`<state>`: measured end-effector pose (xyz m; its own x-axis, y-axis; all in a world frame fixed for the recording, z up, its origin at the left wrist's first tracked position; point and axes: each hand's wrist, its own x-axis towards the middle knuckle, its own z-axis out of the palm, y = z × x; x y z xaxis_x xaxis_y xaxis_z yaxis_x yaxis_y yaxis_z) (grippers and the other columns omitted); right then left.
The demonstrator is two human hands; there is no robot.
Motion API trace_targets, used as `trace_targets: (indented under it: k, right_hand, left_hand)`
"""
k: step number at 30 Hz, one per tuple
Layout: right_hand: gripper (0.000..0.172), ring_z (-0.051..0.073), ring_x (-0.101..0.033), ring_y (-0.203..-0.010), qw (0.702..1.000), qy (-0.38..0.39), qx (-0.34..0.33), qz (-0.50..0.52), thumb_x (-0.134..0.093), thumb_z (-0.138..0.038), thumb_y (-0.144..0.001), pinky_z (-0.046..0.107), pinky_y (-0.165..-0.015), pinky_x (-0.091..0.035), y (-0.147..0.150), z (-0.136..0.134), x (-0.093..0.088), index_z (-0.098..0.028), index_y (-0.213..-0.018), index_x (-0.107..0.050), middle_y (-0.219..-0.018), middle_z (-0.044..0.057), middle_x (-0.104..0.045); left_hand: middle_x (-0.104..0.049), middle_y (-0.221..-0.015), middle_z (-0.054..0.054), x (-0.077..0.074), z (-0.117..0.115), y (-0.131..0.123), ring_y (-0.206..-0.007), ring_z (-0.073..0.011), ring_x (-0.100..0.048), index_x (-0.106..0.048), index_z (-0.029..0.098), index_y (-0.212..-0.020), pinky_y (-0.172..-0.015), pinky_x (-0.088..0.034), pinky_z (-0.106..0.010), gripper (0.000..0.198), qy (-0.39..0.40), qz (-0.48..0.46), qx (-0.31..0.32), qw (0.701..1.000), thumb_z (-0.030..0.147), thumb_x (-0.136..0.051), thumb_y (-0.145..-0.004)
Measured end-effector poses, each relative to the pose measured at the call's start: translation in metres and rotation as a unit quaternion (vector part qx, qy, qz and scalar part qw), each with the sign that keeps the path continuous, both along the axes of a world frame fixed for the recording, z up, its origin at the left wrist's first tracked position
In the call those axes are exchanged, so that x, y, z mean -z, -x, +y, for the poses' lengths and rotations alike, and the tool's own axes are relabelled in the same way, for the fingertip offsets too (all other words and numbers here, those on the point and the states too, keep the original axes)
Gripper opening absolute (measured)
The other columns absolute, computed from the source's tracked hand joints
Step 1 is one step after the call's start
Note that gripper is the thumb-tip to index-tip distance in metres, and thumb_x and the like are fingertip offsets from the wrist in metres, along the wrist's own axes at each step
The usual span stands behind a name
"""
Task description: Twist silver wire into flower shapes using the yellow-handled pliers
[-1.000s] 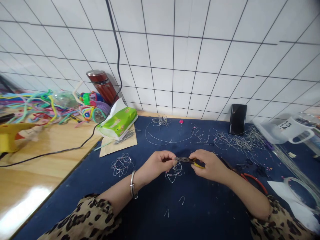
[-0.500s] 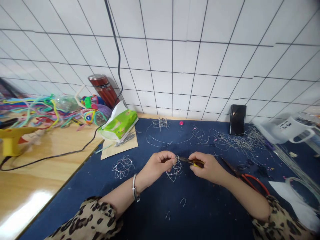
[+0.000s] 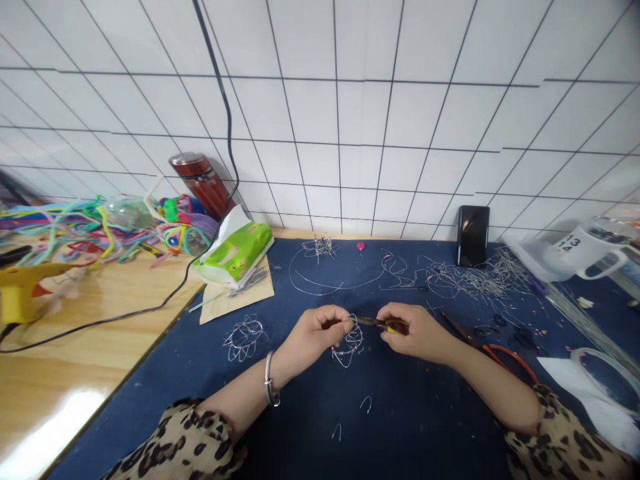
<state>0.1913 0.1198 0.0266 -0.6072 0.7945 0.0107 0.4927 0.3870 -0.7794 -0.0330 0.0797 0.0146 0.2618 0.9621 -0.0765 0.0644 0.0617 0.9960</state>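
Pliers [image 3: 387,325]: yellow handles, dark nose. Wire piece [image 3: 349,343]: silver, pink beads. Mat [image 3: 400,427]: dark blue, plain. Sleeves [image 3: 170,450]: leopard print, tan with black spots. Desk [image 3: 75,347]: light wood grain. Tissue pack [image 3: 235,252]: green. Wall [image 3: 320,100]: white tiles, dark grid lines. Scissors [image 3: 503,352]: red handles.

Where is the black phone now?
Head view, right of centre: the black phone stands against the white tiled wall, behind the tangle of silver wire on the blue mat.

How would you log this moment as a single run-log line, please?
left hand: pinches beaded wire piece | right hand: holds yellow-handled pliers, tips at the wire | surface: blue mat | nearby: second wire piece
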Motion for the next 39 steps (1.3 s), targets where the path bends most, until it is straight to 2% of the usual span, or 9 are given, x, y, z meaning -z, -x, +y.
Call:
trace_targets:
  k: [4, 11, 16, 20, 28, 39]
  right_hand:
    - [0.019, 0.008, -0.045, -0.06, 0.999, -0.019, -0.033, -0.003, -0.057, -0.018, -0.069, 0.02, -0.055, -0.038, -0.004, 0.003, -0.003, -0.022, -0.087, -0.058, -0.072, -0.004, -0.053]
    - [0.025, 0.013, -0.051, -0.078, 0.982, -0.15, -0.114, -0.02, -0.059, -0.016, -0.067, 0.027, -0.073, -0.042, -0.014, 0.01, -0.007, -0.021, -0.092, -0.056, -0.086, 0.001, -0.058]
    - [0.024, 0.015, -0.051, -0.083, 0.967, -0.203, -0.152, -0.039, -0.056, -0.016, -0.071, 0.029, -0.077, -0.042, -0.017, 0.011, -0.008, -0.02, -0.094, -0.057, -0.088, 0.002, -0.059]
    - [0.023, 0.014, -0.05, -0.082, 0.96, -0.227, -0.154, -0.06, -0.054, -0.015, -0.073, 0.028, -0.075, -0.041, -0.018, 0.01, -0.009, -0.021, -0.095, -0.057, -0.088, 0.001, -0.059]
    - [0.022, 0.015, -0.049, -0.082, 0.948, -0.259, -0.156, -0.096, -0.052, -0.015, -0.074, 0.028, -0.072, -0.04, -0.018, 0.009, -0.01, -0.02, -0.095, -0.058, -0.087, 0.002, -0.058]
    - [0.023, 0.014, -0.049, -0.079, 0.944, -0.268, -0.159, -0.108, -0.052, -0.014, -0.072, 0.026, -0.07, -0.039, -0.017, 0.009, -0.008, -0.021, -0.094, -0.059, -0.086, 0.002, -0.059]
  left_hand:
    - [-0.049, -0.064, 0.003, -0.002, 0.001, 0.0, -0.054, -0.0072, -0.044, -0.06, 0.012, -0.081, -0.053, -0.036, -0.02, 0.015, -0.001, 0.013, 0.021, 1.0, 0.027, -0.058, -0.08]
    - [-0.05, -0.063, 0.003, -0.001, 0.002, 0.002, -0.054, -0.0067, -0.045, -0.06, 0.011, -0.08, -0.053, -0.036, -0.02, 0.014, 0.015, 0.02, 0.084, 0.996, 0.025, -0.057, -0.08]
    - [-0.048, -0.059, 0.004, 0.0, 0.001, 0.002, -0.051, -0.0065, -0.041, -0.059, 0.012, -0.08, -0.048, -0.032, -0.019, 0.011, 0.026, 0.052, 0.104, 0.993, 0.022, -0.056, -0.08]
    - [-0.047, -0.058, 0.004, -0.001, 0.001, 0.002, -0.05, -0.0062, -0.039, -0.059, 0.012, -0.079, -0.046, -0.03, -0.019, 0.01, 0.025, 0.068, 0.104, 0.992, 0.021, -0.055, -0.08]
    - [-0.049, -0.057, 0.004, 0.002, 0.0, 0.0, -0.05, -0.0068, -0.044, -0.058, 0.013, -0.077, -0.048, -0.034, -0.019, 0.009, 0.021, 0.074, 0.088, 0.993, 0.02, -0.054, -0.08]
    - [-0.049, -0.059, 0.004, 0.002, 0.001, 0.003, -0.051, -0.007, -0.045, -0.057, 0.013, -0.078, -0.049, -0.035, -0.019, 0.009, 0.031, 0.05, 0.114, 0.992, 0.021, -0.054, -0.081]
